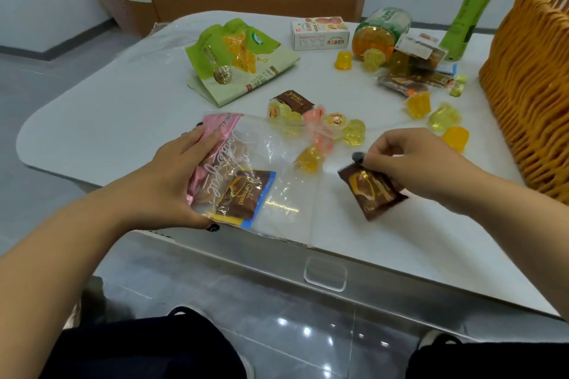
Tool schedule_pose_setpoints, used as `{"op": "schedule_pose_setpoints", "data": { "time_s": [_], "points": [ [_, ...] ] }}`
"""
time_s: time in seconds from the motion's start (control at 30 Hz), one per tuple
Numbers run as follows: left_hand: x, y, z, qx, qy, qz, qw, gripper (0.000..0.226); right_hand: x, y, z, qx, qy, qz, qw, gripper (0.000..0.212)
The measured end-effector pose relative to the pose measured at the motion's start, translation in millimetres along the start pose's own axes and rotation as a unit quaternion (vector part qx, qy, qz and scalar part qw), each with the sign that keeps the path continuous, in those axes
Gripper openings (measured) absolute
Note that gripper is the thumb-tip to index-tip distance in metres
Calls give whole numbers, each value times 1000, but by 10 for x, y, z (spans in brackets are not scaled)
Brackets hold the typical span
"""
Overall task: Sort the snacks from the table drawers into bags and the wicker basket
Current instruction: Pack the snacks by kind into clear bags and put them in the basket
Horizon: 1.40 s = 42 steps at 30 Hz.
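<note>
A clear zip bag (pixel 277 169) lies at the table's near edge. Inside it are a pink snack packet (pixel 215 129) and a brown chocolate packet (pixel 240 197). My left hand (pixel 175 175) grips the bag's left side, fingers over the pink packet. My right hand (pixel 403 163) pinches the top of another brown chocolate packet (pixel 371 191), just right of the bag and tilted. Several yellow and pink jelly cups (pixel 354 132) lie beyond the bag. The orange wicker basket (pixel 529 86) stands at the right edge.
A green snack pouch (pixel 237 55), a small white box (pixel 320 32), a tipped jar of jelly cups (pixel 381 32), mixed wrapped snacks (pixel 418 77) and a green bottle (pixel 471 12) sit on the white table (pixel 107 111). A drawer handle (pixel 324 274) shows below. A brown sofa stands behind.
</note>
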<state>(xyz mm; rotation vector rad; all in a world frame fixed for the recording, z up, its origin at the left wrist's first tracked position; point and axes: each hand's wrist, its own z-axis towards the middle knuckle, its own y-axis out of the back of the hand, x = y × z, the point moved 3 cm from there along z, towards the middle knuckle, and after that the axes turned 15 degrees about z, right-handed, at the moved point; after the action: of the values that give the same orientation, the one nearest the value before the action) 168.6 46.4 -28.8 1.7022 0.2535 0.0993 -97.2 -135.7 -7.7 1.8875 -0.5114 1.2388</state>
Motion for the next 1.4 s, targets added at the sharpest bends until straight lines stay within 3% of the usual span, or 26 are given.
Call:
{"op": "schedule_pose_setpoints", "data": {
  "time_s": [0.1, 0.2, 0.27, 0.5, 0.6, 0.7, 0.77, 0.9, 0.93, 1.0, 1.1, 1.27, 1.4],
  "points": [
    [47, -26, 20, -6, -3, 7, 1000, 139, 70, -313, -70, 19, -64, 179, 982, 17],
    [78, -26, 24, -18, -10, -2, 1000, 139, 126, -615, -87, 71, -105, 261, 957, 12],
    [88, -30, 16, -32, -23, -8, 999, 136, 162, -737, -63, 109, -127, 307, 937, 20],
    [187, -101, -42, -51, -37, -42, 997, 122, 387, -643, -97, 146, -99, 225, 958, 22],
    [193, -114, -33, -52, -37, -40, 997, 119, 422, -571, -170, 101, -67, 272, 955, 14],
    [178, -108, -24, -44, -27, -29, 998, 125, 317, -740, -179, -6, -56, 393, 918, 18],
    [152, -95, -23, -39, -26, -21, 999, 124, 216, -940, -147, -41, -93, 437, 894, 16],
    [133, -106, -34, -31, -21, -29, 999, 122, 261, -1197, -46, 78, -162, 568, 803, 15],
    [132, -112, -33, -32, -19, -30, 999, 121, 267, -1192, -19, 101, -162, 566, 802, 22],
    [139, -123, -29, -34, -19, -29, 999, 122, 246, -1157, 15, 108, -127, 508, 845, 34],
    [135, -118, -31, -28, -14, -26, 999, 123, 187, -1099, 10, 44, -40, 424, 904, 32],
    [78, -104, -34, -28, -24, -14, 999, 116, 84, -1110, 89, -82, 32, 329, 940, 17],
    [46, -91, -41, -39, -26, -15, 999, 115, 131, -1161, 151, -30, 71, 255, 964, 11]
  ]
}}
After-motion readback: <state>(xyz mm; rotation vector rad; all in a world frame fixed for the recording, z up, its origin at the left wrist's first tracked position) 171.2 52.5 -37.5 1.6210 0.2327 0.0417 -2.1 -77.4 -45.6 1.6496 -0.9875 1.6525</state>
